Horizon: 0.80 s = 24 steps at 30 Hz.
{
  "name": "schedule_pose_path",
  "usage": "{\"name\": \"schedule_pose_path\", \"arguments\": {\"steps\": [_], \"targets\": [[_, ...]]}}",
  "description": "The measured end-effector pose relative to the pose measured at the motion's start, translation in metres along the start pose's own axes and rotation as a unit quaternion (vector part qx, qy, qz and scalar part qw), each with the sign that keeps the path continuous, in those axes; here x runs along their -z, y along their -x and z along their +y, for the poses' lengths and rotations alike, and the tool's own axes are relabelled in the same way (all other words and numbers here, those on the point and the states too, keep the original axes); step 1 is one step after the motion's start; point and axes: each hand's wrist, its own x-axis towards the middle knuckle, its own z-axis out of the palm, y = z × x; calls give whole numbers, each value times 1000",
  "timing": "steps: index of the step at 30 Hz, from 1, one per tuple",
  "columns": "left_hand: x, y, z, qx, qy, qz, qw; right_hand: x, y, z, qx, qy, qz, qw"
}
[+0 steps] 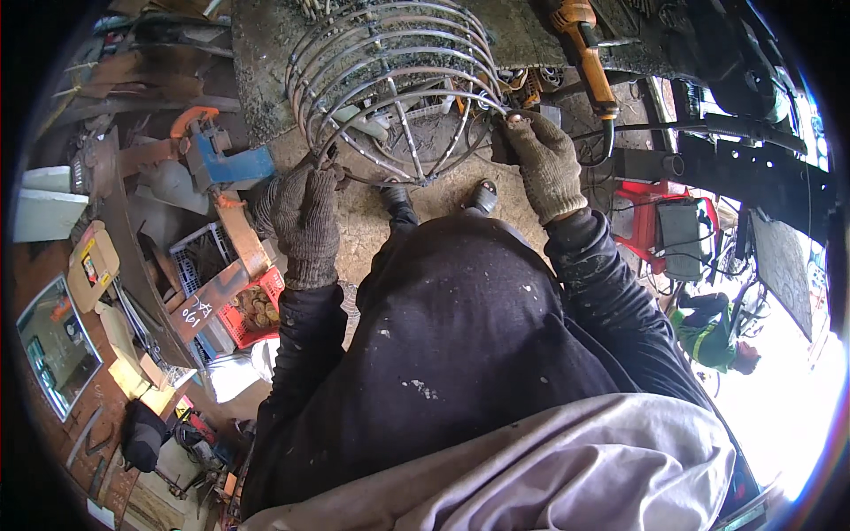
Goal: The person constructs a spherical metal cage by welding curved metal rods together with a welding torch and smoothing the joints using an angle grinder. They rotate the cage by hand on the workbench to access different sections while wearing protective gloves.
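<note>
Metalwork took up the top middle of the head view, where we had a cage of ringed rods [395,94] between our hands. Its far rings lay over a gritty worktop [261,66], while its near rim jutted past the worktop's edge, above the tan floor [359,208]. Our left hand [305,221], gloved, was curled closed on the rim's left side; our right hand [544,164], gloved too, gripped the right side with its fingers folded in. How firmly either one pressed, we could not tell.

For moving, we had a strip of floor between the worktop's edge and our dark shirt [460,310]. On the left, a blue clamp [235,168] sat near the hand, and a rusty beam [226,288] ran beside the forearm. On the right, an orange power tool [584,53] lay beyond the hand, its dark cable [609,142] bending down near the glove.

As for lettering, we saw white painted characters on the beam and a printed patch on a cardboard carton [93,265], too small to make out.
</note>
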Motion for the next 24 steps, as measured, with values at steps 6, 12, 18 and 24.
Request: {"name": "schedule_pose_path", "arguments": {"steps": [6,12,18,24], "targets": [[12,-2,-16,-41,-101,-24,994,-5,5,-10,-9,-10,3,1000],[10,-1,-10,-79,-159,-24,984,-2,3,-5,0,-19,-3,1000],[5,-3,-1,-29,-125,-26,991,-2,3,-8,-18,-17,-9,1000],[2,-3,5,6,-91,-19,996,0,1,-7,-11,-18,-30,999]]}}
